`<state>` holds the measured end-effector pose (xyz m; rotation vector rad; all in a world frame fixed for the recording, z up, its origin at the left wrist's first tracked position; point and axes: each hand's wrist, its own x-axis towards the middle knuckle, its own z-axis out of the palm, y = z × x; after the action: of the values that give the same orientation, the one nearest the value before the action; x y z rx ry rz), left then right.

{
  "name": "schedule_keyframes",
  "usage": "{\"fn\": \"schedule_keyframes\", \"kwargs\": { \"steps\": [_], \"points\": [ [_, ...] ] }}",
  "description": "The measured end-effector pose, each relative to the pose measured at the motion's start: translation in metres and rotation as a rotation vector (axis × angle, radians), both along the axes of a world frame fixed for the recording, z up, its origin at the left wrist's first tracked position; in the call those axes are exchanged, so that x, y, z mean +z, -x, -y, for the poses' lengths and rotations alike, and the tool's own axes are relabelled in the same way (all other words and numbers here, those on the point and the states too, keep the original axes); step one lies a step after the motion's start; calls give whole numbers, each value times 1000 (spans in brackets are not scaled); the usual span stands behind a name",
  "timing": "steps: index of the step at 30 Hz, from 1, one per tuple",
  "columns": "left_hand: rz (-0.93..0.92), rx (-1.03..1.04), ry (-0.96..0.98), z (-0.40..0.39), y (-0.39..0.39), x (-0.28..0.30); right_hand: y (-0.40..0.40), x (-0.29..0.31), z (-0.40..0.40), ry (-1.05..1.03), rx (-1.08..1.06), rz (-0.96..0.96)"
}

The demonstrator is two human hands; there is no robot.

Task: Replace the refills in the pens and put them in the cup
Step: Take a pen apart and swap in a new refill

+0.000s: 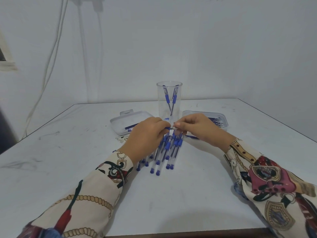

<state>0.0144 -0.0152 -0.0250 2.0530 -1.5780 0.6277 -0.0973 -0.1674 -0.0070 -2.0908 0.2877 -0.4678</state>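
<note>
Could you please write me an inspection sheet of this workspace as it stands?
Surface: white table, scuffed with dark marks.
Job's things: clear cup holding two pens; pile of blue pens near the hands; left tray and right tray holding refills.
Clutter: small scraps beside the left tray.
Grippers: left hand and right hand pinch one pen between them.
Cables: white cables hang down the wall.
Surroundings: plain white wall.
</note>
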Motion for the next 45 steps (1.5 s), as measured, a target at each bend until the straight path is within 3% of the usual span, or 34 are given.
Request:
{"fn": "schedule_keyframes", "kwargs": {
  "steps": [18,30,45],
  "points": [
    [-76,83,-38,0,-1,1,3,2,18,-41,-58,39],
    [-99,103,-61,0,-2,0,9,-2,32,446,-77,-271],
    [-114,109,-75,-1,1,2,9,0,31,447,-62,-302]
  ]
}}
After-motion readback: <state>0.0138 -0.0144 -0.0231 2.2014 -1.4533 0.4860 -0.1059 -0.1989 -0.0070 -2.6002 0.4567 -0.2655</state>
